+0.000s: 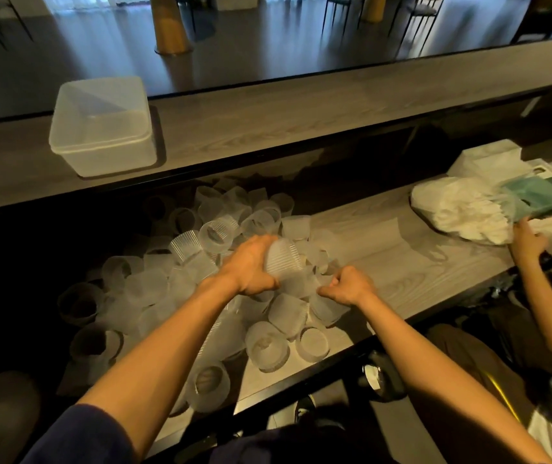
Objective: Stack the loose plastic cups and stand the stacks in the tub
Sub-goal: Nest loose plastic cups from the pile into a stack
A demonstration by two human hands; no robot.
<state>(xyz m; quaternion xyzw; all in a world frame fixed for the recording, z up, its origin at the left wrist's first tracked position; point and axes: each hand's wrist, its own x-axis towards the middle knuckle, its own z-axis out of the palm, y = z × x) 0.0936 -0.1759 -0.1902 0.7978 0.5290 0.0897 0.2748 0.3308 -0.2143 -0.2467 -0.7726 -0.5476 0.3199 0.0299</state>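
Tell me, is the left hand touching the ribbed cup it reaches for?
Touching. The head view shows the left hand wrapped around the ribbed cup, fingers on its side, no gap.

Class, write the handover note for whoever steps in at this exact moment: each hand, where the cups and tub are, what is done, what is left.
Left hand: grip closed on a ribbed cup, held over the pile.
Right hand: fingers curled at the pile's edge; whether it pinches a cup cannot be told.
Loose cups: heaped on the lower counter, many tipped on their sides.
Tub: on the upper ledge, far left; no stacks visible in it.
Done: no finished stack in sight.
Left: nest nearly all the cups, then stand the stacks in the tub.
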